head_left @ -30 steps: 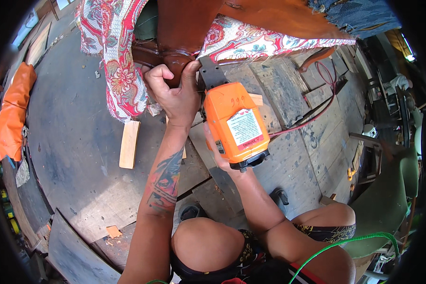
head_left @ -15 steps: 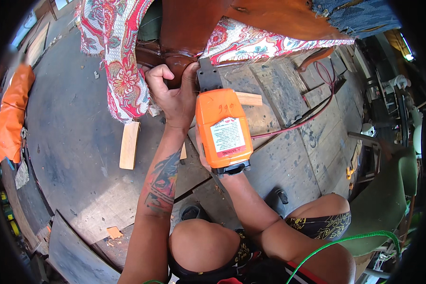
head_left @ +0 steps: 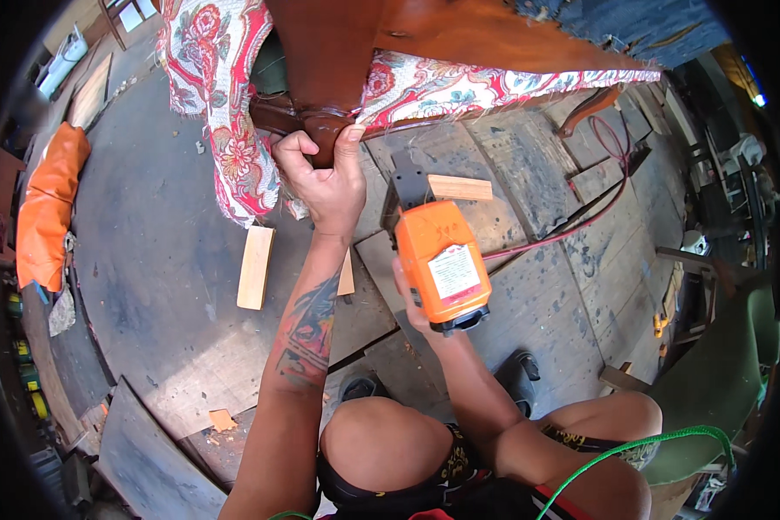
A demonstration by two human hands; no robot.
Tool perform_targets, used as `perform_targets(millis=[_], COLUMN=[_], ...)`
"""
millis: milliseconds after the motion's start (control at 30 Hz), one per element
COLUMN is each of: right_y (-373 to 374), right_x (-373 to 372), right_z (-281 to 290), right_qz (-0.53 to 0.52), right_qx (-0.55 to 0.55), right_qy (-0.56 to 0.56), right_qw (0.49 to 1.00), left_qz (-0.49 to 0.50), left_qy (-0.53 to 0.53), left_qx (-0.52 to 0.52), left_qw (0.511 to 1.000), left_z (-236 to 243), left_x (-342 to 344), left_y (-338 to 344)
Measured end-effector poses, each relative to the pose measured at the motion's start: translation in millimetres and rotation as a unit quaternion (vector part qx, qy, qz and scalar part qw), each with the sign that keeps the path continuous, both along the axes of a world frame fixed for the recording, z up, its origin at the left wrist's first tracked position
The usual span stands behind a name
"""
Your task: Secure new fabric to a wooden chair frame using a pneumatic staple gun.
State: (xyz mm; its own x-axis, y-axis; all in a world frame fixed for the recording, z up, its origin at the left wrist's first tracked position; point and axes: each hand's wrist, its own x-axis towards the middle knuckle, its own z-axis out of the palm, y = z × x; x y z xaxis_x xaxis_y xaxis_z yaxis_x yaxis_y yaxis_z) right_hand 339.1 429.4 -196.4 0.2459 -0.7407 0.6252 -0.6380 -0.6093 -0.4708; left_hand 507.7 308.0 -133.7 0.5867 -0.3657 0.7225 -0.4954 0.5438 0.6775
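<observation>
My left hand (head_left: 327,192) is curled round the foot of a dark varnished wooden furniture frame (head_left: 327,48). Its thumb presses at the corner where the red and white patterned fabric (head_left: 494,88) meets the wood. Another strip of this fabric (head_left: 234,139) hangs loose left of the hand, with a frayed end. An orange pneumatic staple gun (head_left: 446,234) is in my right hand (head_left: 416,303), which is mostly hidden beneath the tool. The gun's dark nose is apart from the wood, to the right of my left hand.
Light wood blocks (head_left: 255,267) lie on the worn board floor, one (head_left: 461,187) beyond the gun. A red hose (head_left: 580,221) curves across the boards at right. An orange wrapped roll (head_left: 54,204) is at far left. A green cord (head_left: 658,433) crosses near my right arm.
The staple gun in my right hand has moved back from the fabric corner, toward me and to the right. My left hand stays at the wooden foot. The whole view has shifted slightly.
</observation>
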Motion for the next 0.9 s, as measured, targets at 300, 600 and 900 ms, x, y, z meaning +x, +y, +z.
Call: perform_targets(millis=[300, 600, 900], right_y=[10, -6, -4], right_x=[-14, -22, -29], right_z=[19, -19, -15], right_qz=[-0.001, 0.099, 0.106], right_qx=[0.073, 0.115, 0.156], right_qy=[-0.095, -0.25, -0.31], right_qw=[0.993, 0.956, 0.932], left_qz=[-0.024, -0.056, 0.091], left_qy=[0.044, 0.103, -0.047], left_qx=[0.023, 0.051, -0.01], left_qw=[0.998, 0.992, 0.995], left_z=[3, 29, 65], left_x=[-12, -26, -40], left_y=[10, 34, 34])
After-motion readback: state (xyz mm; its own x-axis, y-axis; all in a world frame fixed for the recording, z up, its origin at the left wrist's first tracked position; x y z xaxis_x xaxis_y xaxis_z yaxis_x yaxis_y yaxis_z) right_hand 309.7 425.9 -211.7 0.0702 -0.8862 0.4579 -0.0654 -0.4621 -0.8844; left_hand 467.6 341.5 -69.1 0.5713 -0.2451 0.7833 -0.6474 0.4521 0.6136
